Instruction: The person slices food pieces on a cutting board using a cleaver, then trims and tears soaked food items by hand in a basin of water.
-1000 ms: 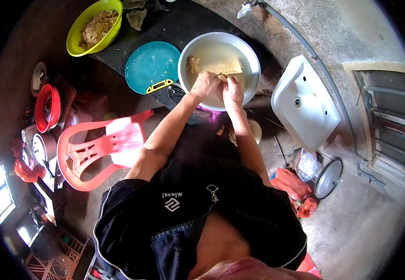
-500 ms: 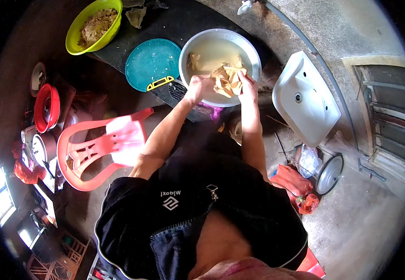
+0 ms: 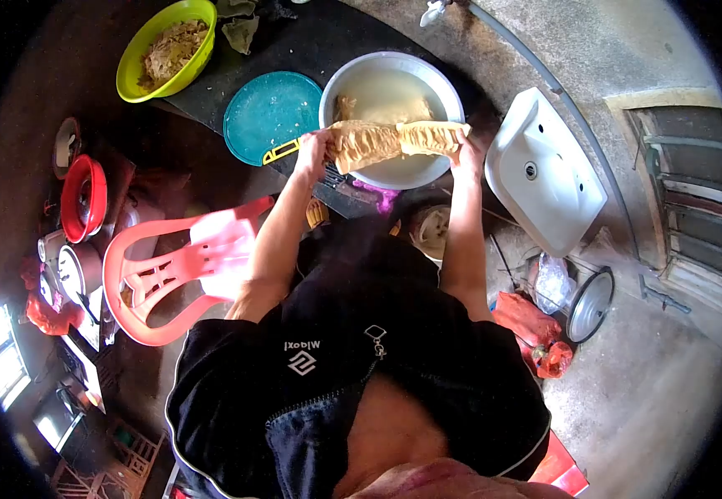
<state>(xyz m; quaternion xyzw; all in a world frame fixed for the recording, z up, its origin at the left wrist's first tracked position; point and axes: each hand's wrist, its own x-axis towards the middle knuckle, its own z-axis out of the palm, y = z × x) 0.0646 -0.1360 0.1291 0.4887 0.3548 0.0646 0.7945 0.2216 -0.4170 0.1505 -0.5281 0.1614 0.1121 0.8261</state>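
Observation:
A crinkled tan sheet (image 3: 369,143), which looks like soaked tofu skin, is stretched sideways over the near part of a metal basin (image 3: 454,91). My left hand (image 3: 314,151) pinches its left end, and my right hand (image 3: 465,153) grips the right end. Cloudy water (image 3: 381,87) fills the basin, with more tan pieces (image 3: 415,108) in it behind the sheet. Left of the basin lies a round teal board (image 3: 265,112), with a yellow-handled tool (image 3: 281,150) on its near edge beside my left hand.
A yellow-green bowl (image 3: 127,76) of torn tan pieces stands at the far left of the dark table (image 3: 294,41). To the right is a white sink (image 3: 506,158). A pink plastic chair (image 3: 219,249) stands at my left; red bags (image 3: 523,318) lie on the floor at right.
My hands have moved apart, left hand to the left and right hand to the right. The bunched sheet is now spread out between them.

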